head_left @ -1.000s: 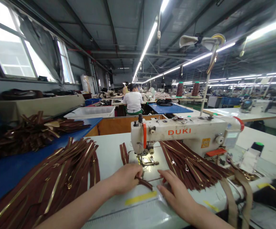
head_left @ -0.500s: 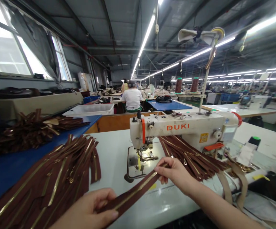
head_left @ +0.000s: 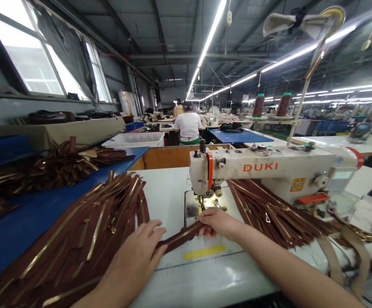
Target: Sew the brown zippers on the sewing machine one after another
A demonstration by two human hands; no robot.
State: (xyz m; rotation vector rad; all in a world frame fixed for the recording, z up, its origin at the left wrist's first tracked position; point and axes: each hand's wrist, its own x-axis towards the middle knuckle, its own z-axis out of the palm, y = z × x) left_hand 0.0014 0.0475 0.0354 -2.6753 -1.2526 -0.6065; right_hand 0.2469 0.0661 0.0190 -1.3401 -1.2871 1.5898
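My right hand (head_left: 218,223) pinches one end of a brown zipper (head_left: 182,238) with gold teeth, close to the needle and presser foot of a white sewing machine (head_left: 259,167). The strip slants down to my left hand (head_left: 137,252), which has its fingers stretched out and apart. Its thumb lies beside the zipper's near part; the far end is hidden behind that hand. Left of it lies a pile of brown zippers (head_left: 76,231) with gold teeth and pulls. More brown zippers (head_left: 269,214) lie fanned out behind the needle, under the machine's arm.
A yellow strip (head_left: 204,252) and a ruler scale (head_left: 211,260) mark the pale tabletop. Another heap of brown strips (head_left: 66,164) lies on the blue table (head_left: 47,214). A thread stand (head_left: 301,102) rises behind the machine. Ahead sits a person in a white shirt (head_left: 188,126).
My right hand has brought the zipper's end forward to the needle area. My left hand has moved forward, and its fingers have opened from their grip. The view has shifted left.
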